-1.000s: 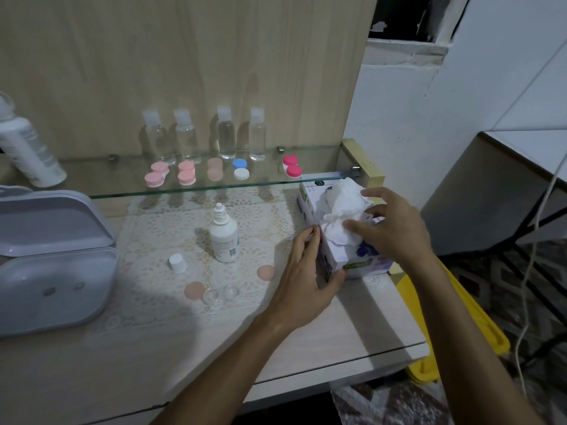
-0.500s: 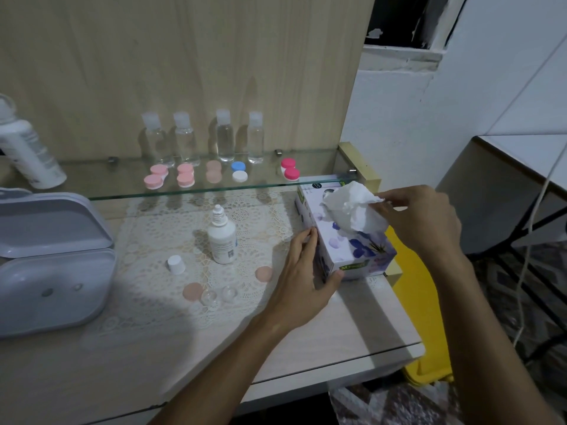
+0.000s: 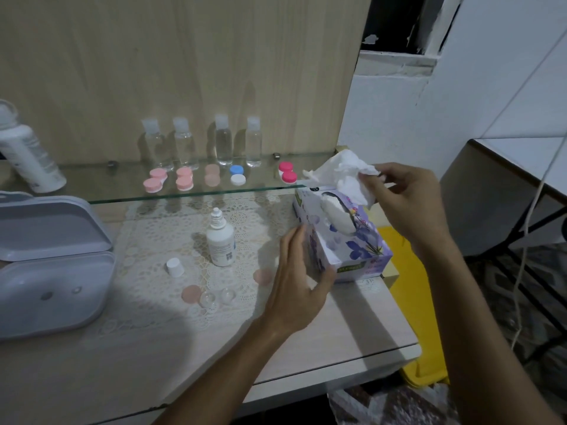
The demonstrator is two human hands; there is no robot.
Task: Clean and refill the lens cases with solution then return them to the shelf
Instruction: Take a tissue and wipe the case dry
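A clear, open lens case (image 3: 216, 298) lies on the lace mat, with one peach cap (image 3: 190, 293) beside it and another (image 3: 262, 276) further right. An uncapped white solution bottle (image 3: 221, 240) stands behind them, its cap (image 3: 175, 267) to its left. My left hand (image 3: 299, 277) holds the near end of a purple tissue box (image 3: 352, 240). My right hand (image 3: 408, 204) pinches a white tissue (image 3: 340, 173) lifted above the box. Several closed lens cases, such as a pink one (image 3: 155, 180), sit on the glass shelf (image 3: 196, 191).
Clear small bottles (image 3: 223, 142) line the back of the shelf, and a large white bottle (image 3: 27, 154) leans at its left. An open grey box (image 3: 52, 265) sits at the left of the table. A yellow bin (image 3: 420, 317) stands beyond the table's right edge.
My right hand has pulled the tissue up out of the box and raised it to the right. My left hand has stayed on the box.
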